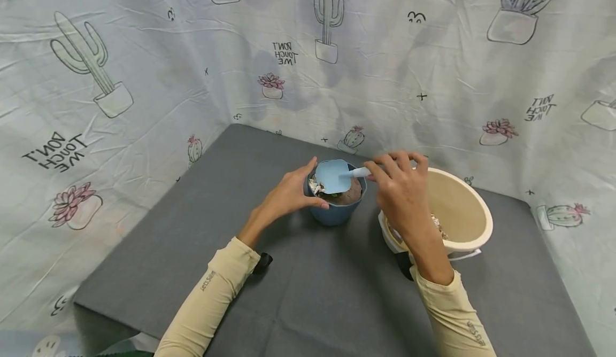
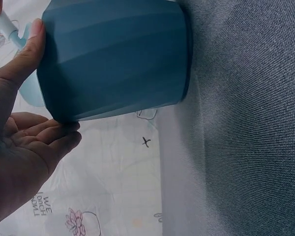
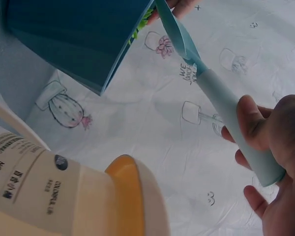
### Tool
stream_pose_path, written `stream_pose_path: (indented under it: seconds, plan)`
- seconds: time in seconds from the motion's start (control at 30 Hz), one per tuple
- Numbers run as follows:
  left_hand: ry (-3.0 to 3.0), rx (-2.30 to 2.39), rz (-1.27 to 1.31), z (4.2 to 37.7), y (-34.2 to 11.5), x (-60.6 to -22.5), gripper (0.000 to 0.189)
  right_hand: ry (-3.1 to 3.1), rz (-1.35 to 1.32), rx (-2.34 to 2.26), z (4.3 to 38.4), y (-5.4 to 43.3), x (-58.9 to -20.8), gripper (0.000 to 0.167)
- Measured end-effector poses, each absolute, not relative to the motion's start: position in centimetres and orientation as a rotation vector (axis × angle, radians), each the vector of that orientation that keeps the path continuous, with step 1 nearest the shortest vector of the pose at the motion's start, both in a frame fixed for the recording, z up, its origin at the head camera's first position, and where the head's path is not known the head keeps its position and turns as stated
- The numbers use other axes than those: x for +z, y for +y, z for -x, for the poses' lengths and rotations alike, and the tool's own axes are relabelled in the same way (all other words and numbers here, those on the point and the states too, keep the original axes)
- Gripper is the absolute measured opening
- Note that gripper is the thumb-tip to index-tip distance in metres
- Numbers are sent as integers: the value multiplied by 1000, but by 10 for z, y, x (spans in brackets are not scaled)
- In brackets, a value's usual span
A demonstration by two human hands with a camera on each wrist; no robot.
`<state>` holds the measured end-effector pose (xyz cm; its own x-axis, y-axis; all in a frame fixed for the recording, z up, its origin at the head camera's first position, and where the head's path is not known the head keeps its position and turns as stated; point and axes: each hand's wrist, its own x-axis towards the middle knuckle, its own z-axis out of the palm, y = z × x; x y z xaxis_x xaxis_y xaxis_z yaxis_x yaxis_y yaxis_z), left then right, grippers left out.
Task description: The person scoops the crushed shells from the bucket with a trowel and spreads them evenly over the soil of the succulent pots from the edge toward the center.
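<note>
A blue flower pot stands upright on the grey table, with brown soil and white bits inside. Green leaves show at its rim in the right wrist view. My left hand holds the pot near its rim, thumb on the near side and fingers on the far side. With my right hand I grip the pale handle of a small light blue shovel. Its blade is tilted over the pot's mouth and hides part of the soil.
A cream bucket with some white-brown material stands right of the pot, partly behind my right forearm. Its side bears a printed label. The grey cloth-covered table meets a white curtain printed with cacti behind and at the sides.
</note>
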<state>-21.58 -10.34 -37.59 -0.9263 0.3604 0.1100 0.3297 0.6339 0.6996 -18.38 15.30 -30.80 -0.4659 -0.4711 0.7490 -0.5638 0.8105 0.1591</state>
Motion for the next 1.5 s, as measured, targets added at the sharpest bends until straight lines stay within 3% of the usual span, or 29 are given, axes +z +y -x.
stream_pose_path:
  seconds: [0.4,0.87,1.1,1.5]
  plan:
    - [2849,1047,-734,214,-95,-365,117,-2219,-468,671,160,213,-306,15]
    - [2807,1046,-1153,211,9,-333,95,-2294,-226,545,127,323,-297,16]
    - [2727,915,-1146,211,52,-346,94,-2395,-311,183,138,347,-310,13]
    - [2730,964,-1099,211,51,-354,97,-2666,-525,-99,187,319,-329,15]
